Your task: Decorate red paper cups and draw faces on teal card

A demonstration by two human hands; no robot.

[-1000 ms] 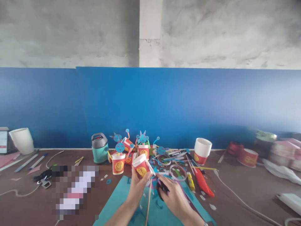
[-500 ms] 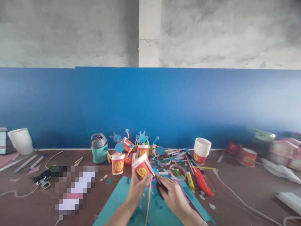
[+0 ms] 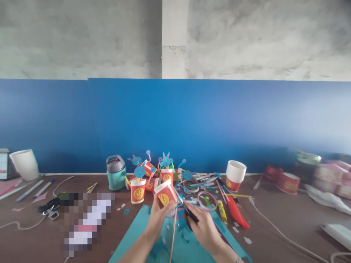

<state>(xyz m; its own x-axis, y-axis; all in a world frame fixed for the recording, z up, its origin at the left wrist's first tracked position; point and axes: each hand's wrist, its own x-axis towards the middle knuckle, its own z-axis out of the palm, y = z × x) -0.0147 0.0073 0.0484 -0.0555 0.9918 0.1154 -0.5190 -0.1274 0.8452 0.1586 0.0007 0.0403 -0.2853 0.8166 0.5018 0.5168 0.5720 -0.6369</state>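
Fingers of your left hand [image 3: 157, 215] close round one cup [image 3: 165, 194], thumb across its lower side; your right hand [image 3: 203, 228] grips one pair of scissors [image 3: 188, 212] by the dark handles. The cup is just above the near-middle of the table [image 3: 90, 233], its long axis slanting: the white rim points up and to the left, the base down and to the right. The scissors' long axis also slants, blades pointing up and left, away from you, alongside the cup's right side; you cannot tell whether they touch it. One stick [image 3: 173, 237] runs from below the cup toward you.

Count two upright cups with blue faces, a front cup [image 3: 137, 191] and a back cup [image 3: 166, 175], with tipped ones among them too overlapped to number. You have two tape rolls, a near roll [image 3: 207, 201] and a far roll [image 3: 192, 185], one glue stick [image 3: 222, 212], one teal jar [image 3: 116, 179] and, at the left, two pens, one pale [image 3: 29, 190], one blue-tipped [image 3: 44, 188].

The table is brown, dotted with scraps, and a teal sheet [image 3: 137, 226] lies under your hands. Behind it stands a blue panel [image 3: 175, 124], below a blotchy grey wall [image 3: 82, 40] with one pale pillar [image 3: 174, 40].
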